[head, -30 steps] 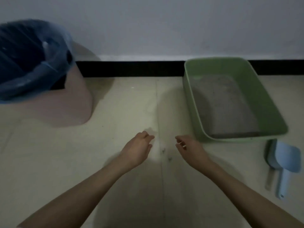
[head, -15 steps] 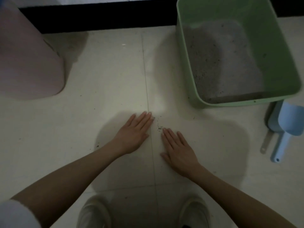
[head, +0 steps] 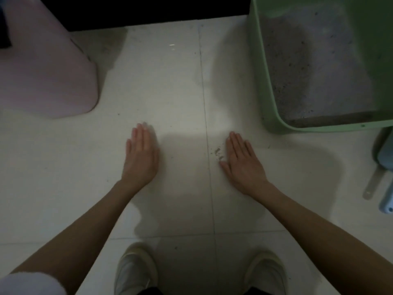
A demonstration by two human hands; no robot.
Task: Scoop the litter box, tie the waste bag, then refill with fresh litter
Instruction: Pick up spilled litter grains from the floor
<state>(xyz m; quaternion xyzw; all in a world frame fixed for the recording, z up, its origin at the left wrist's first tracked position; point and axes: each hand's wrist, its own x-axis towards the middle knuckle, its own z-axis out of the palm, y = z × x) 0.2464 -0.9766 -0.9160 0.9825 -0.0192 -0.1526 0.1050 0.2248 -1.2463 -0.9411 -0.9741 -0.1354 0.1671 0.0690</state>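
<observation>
No lettering, label, brand or number can be read anywhere in this dim view, neither on the green litter box (head: 268, 86) nor on the pink bin (head: 49, 67).

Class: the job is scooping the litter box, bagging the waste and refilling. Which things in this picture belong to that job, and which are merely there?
Belong: litter box, litter, scoop, pink bin, both empty hands, left and right.

Merely there: spilled grains, shoes, floor.
</observation>
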